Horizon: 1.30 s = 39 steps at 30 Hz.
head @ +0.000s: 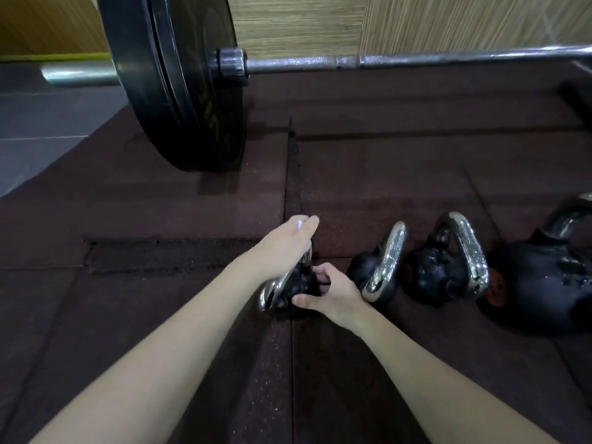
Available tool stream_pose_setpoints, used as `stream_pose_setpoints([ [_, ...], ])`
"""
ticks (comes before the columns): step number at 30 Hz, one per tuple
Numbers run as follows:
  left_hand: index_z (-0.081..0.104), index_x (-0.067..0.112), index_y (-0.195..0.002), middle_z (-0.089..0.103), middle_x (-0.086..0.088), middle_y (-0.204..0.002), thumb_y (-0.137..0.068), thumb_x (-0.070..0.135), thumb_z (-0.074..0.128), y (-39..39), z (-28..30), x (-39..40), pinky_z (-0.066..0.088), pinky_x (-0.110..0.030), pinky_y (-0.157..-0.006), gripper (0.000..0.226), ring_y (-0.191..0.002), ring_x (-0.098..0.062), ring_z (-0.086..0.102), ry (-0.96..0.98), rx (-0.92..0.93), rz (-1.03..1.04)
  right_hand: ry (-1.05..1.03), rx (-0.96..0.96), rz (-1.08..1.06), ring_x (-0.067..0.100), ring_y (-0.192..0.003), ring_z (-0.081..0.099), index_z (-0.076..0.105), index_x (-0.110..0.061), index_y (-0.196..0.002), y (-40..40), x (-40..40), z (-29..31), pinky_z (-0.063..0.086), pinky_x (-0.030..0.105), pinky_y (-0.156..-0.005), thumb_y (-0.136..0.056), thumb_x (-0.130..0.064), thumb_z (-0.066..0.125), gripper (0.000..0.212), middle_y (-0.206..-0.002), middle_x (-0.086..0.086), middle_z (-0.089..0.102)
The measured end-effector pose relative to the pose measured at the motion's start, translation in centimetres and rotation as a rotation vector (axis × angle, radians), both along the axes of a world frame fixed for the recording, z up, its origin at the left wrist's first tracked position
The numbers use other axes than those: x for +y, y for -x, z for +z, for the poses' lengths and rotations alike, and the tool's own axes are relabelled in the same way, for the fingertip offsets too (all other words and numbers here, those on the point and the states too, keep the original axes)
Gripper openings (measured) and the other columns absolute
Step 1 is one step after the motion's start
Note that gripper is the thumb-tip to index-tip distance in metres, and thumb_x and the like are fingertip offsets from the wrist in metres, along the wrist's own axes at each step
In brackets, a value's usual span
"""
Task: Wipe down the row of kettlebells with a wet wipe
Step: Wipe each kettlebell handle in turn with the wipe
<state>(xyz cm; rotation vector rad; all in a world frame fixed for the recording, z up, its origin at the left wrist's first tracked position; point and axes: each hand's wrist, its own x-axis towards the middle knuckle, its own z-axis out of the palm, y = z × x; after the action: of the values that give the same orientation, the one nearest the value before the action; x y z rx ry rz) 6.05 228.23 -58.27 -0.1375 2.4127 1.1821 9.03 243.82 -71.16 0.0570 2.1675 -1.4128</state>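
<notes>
Our left hand (288,241) lies flat on the chrome handle of the small black iron kettlebell (296,283), leftmost in the floor row; our right hand (330,291) grips its body. It's probably heavy, slick when wet; the handle looks the surest hold.

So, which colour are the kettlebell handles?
Shiny chrome silver handles on black bodies, in the head view.
</notes>
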Motion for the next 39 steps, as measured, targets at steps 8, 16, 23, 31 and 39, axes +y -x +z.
stream_pose_setpoints([
  [8,0.065,0.046,-0.062,0.066,0.020,-0.074,-0.085,0.073,0.060,-1.6,-7.7,-3.6,0.051,-0.024,-0.078,0.035,-0.081,-0.005,0.067,-0.246,0.040,0.235,0.013,-0.014,-0.005,0.005,-0.113,0.066,0.063,-0.038,-0.117,0.1,0.0,-0.1,0.053,0.040,-0.108,-0.043,-0.062,0.092,0.083,-0.120,-0.014,0.070],
  [16,0.053,0.021,-0.101,0.057,0.011,-0.097,-0.109,0.046,0.032,-7.0,-1.7,-1.9,0.045,-0.031,-0.086,0.033,-0.095,-0.006,0.058,-0.089,0.196,0.185,0.001,-0.007,0.013,0.004,-0.116,0.064,0.061,-0.036,-0.126,0.1,-0.1,0.2,0.052,0.039,-0.110,-0.044,-0.067,0.088,0.092,-0.124,-0.014,0.068],
  [23,0.044,0.007,-0.116,0.060,-0.014,-0.114,-0.102,0.007,0.042,0.0,-0.6,1.3,0.043,-0.042,-0.086,0.014,-0.112,-0.037,0.054,0.592,0.127,-0.082,0.004,-0.010,0.014,0.005,-0.121,0.060,0.061,-0.034,-0.130,0.0,0.2,0.4,0.049,0.038,-0.112,-0.060,-0.054,0.094,0.079,-0.128,-0.013,0.066],
  [31,0.058,0.028,-0.097,0.067,0.006,-0.089,-0.109,0.042,0.038,-11.4,-3.6,-1.5,0.056,-0.045,-0.073,0.027,-0.076,-0.016,0.063,-0.100,0.299,0.370,-0.037,0.003,0.024,0.005,-0.119,0.061,0.062,-0.035,-0.125,0.2,0.0,0.4,0.049,0.039,-0.112,-0.057,-0.054,0.094,0.077,-0.124,-0.015,0.067],
  [39,0.056,0.008,-0.116,0.068,-0.014,-0.102,-0.107,0.041,0.035,-4.9,-0.9,0.3,0.050,-0.042,-0.085,0.040,-0.101,-0.037,0.066,0.272,0.201,0.182,-0.033,0.011,0.009,0.005,-0.116,0.064,0.062,-0.039,-0.117,0.1,-0.1,0.1,0.051,0.040,-0.109,-0.048,-0.065,0.090,0.079,-0.120,-0.015,0.069],
])
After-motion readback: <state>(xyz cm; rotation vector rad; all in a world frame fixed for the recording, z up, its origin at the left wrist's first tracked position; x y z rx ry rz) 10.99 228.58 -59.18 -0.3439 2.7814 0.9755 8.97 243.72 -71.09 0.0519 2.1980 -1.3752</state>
